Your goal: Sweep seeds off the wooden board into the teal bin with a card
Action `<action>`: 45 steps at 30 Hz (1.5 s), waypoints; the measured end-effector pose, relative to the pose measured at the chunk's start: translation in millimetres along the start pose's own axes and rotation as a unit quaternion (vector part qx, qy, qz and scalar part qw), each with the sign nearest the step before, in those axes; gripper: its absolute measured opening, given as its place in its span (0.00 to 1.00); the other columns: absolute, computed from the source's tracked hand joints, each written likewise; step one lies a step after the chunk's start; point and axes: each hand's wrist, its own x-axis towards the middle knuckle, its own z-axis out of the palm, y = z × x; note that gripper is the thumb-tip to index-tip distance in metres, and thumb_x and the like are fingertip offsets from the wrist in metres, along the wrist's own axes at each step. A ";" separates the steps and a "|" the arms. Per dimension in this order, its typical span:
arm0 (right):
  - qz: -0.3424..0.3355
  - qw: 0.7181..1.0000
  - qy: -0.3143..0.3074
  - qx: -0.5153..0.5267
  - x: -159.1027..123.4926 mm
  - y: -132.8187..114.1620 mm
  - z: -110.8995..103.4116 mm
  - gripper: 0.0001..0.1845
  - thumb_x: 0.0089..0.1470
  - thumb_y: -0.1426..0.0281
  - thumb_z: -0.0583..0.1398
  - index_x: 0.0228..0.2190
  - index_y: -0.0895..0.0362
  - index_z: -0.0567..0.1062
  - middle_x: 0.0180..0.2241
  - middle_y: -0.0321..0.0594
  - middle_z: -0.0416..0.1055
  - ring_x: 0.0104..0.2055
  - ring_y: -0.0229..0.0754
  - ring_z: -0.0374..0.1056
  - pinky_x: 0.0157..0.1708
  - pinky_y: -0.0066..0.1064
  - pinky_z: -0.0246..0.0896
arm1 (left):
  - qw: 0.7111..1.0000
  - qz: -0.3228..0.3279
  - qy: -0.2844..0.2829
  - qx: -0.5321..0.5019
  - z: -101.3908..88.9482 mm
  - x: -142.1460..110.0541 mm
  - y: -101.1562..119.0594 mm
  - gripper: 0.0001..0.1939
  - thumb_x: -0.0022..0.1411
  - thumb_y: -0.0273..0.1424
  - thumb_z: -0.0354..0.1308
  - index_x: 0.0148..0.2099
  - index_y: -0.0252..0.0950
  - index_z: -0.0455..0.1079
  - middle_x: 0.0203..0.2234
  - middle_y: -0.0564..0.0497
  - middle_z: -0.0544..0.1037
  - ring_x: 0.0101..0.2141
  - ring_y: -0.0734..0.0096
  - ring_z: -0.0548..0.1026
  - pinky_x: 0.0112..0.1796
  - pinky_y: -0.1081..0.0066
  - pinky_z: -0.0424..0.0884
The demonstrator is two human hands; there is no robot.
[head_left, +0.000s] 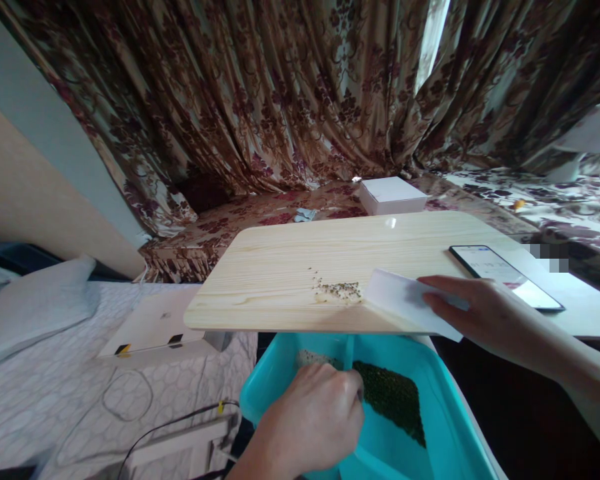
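My right hand point(480, 310) lies on a white card point(405, 300) on the light wooden tabletop point(280, 267), fingers flat along the card's edge beside a small heap of green seeds point(337, 291). My left hand point(315, 417) is closed around the middle divider of a turquoise tray point(430, 373) held below the table's front edge. A mass of dark green beans point(393, 397) fills the tray's right compartment. A paler heap point(313, 359) shows in the left compartment, partly hidden by my hand.
A phone point(505, 275) with a lit screen lies on the table at the right. A white box point(393, 195) sits behind the table on patterned fabric. Heavy floral curtains point(300, 87) hang behind. At the left lie a flat white box point(153, 323), a cable point(130, 397) and a pillow point(30, 307).
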 end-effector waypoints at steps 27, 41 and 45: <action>-0.090 0.991 -0.055 0.077 13.3 15.2 11.0 0.18 0.61 0.68 0.53 0.41 0.59 0.81 0.39 0.48 0.81 0.39 0.47 0.77 0.41 0.36 0.71 | 0.999 -0.017 0.002 -0.032 -6.0 -3.1 -4.8 0.17 0.64 0.29 0.42 0.42 0.38 0.74 0.36 0.45 0.79 0.40 0.55 0.75 0.41 0.62 0.67; -0.088 0.987 -0.076 0.114 -10.5 17.0 -10.2 0.16 0.56 0.70 0.54 0.33 0.54 0.82 0.35 0.45 0.81 0.38 0.48 0.78 0.40 0.36 0.74 | 0.999 -0.020 0.017 -0.040 -3.4 -4.4 -9.7 0.17 0.65 0.29 0.42 0.41 0.38 0.73 0.35 0.46 0.79 0.41 0.56 0.75 0.42 0.61 0.67; -0.096 0.986 -0.068 0.119 -21.7 10.5 -16.9 0.15 0.56 0.68 0.54 0.33 0.50 0.83 0.35 0.43 0.82 0.36 0.49 0.78 0.37 0.35 0.76 | 1.000 -0.012 0.009 -0.014 -4.2 -1.1 -5.0 0.17 0.64 0.27 0.42 0.41 0.37 0.73 0.35 0.44 0.79 0.40 0.55 0.76 0.40 0.61 0.68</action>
